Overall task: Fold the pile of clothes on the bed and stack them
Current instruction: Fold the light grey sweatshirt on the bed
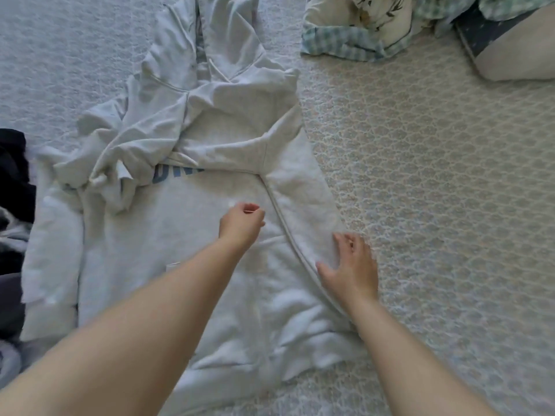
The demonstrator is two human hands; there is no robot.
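The left hand sits at the middle of the view with its fingers curled in over the chest of the pale grey hoodie; whether they pinch a bit of cloth or close on nothing cannot be told. At 4 o'clock from it, the right hand lies flat with fingers spread, pressing on the folded-in sleeve just beside its ribbed seam.

The hoodie lies face up on the patterned bedspread, hood toward 12 o'clock and hem toward 6. The sleeve under the right hand is turned inward, so the garment's edge there runs in a clean curve from 1 o'clock down to 5. The other sleeve is bunched in a crumpled heap at 10 o'clock, partly covering blue lettering on the chest.

From 1 to 5 o'clock the bedspread lies flat and open beyond the hoodie's edge. At 9 o'clock dark clothes lie against the hoodie's side. At 1 o'clock, well apart, sits a heap of checked and floral fabric, with a pale pillow at 2 o'clock.
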